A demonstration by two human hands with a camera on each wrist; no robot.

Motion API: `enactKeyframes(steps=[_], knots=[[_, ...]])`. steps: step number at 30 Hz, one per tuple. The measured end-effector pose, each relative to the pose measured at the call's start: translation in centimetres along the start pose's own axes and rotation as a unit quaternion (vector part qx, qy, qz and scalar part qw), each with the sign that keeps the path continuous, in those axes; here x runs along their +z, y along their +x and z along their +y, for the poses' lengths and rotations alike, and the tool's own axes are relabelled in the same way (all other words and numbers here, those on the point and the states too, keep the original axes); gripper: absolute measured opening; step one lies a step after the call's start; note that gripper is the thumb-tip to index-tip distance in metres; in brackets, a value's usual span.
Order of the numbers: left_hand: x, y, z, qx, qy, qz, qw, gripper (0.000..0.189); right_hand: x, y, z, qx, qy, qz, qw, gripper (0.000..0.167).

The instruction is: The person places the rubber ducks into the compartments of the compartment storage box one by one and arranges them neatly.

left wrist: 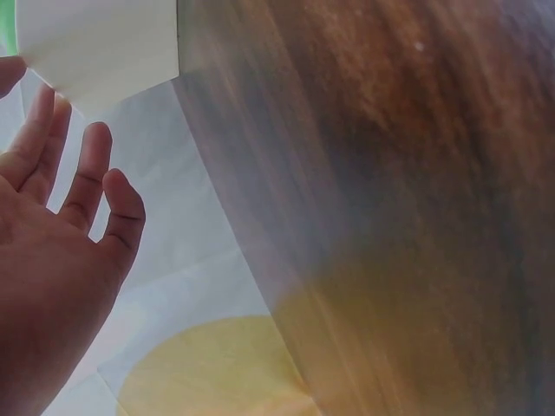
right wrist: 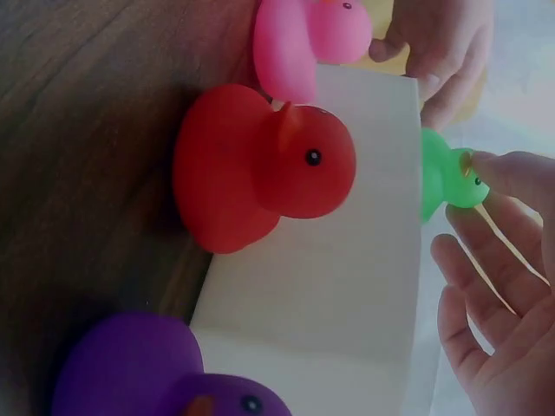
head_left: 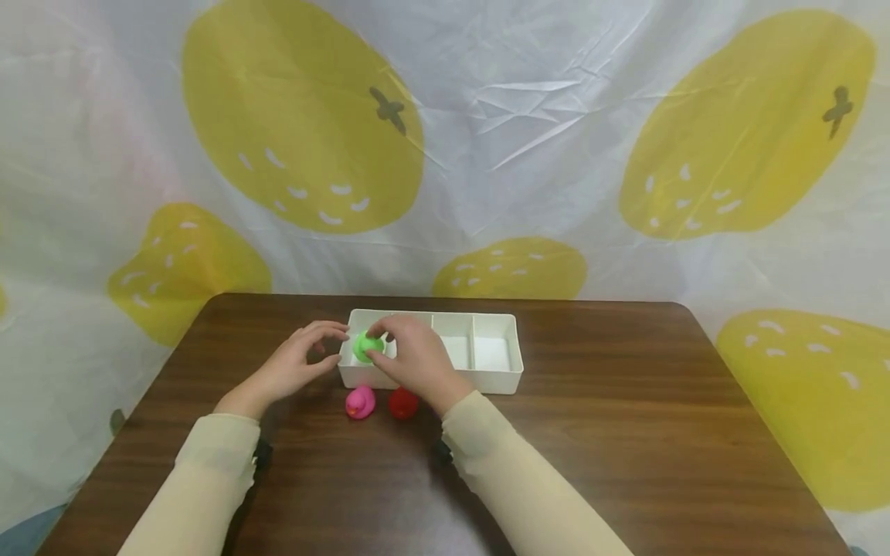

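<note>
My right hand (head_left: pixel 420 357) pinches a green rubber duck (head_left: pixel 362 347) between thumb and fingertips, by its head, over the leftmost compartment of a white divided box (head_left: pixel 497 381). My left hand (head_left: pixel 293 367) is at the box's left end, fingers loosely bent and fingertips right at the rim. In front of the box sit a pink rubber duck (head_left: pixel 360 403) and a red rubber duck (head_left: pixel 403 404). A purple rubber duck (right wrist: pixel 130 373) shows in the right wrist view; my right arm hides it in the head view.
The box stands near the back of a brown wooden table (head_left: pixel 626 432), with compartments in a row. Behind the table hangs a white cloth (head_left: pixel 528 193) printed with big yellow fruit. The table's back edge runs just behind the box.
</note>
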State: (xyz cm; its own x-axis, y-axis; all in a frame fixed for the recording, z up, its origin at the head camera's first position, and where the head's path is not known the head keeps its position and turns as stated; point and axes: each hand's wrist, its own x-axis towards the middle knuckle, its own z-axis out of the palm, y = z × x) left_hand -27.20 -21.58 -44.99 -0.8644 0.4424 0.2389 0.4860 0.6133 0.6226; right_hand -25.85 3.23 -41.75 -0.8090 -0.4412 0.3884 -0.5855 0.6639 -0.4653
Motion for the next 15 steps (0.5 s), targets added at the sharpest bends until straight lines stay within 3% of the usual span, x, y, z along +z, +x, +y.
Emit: enactKeyframes(steps=[15], knots=[[0.0, -0.18, -0.11, 0.014, -0.002, 0.013, 0.9998, 0.033, 1.02, 0.91, 0.71, -0.009, -0.015, -0.039, 0.9991, 0.024]])
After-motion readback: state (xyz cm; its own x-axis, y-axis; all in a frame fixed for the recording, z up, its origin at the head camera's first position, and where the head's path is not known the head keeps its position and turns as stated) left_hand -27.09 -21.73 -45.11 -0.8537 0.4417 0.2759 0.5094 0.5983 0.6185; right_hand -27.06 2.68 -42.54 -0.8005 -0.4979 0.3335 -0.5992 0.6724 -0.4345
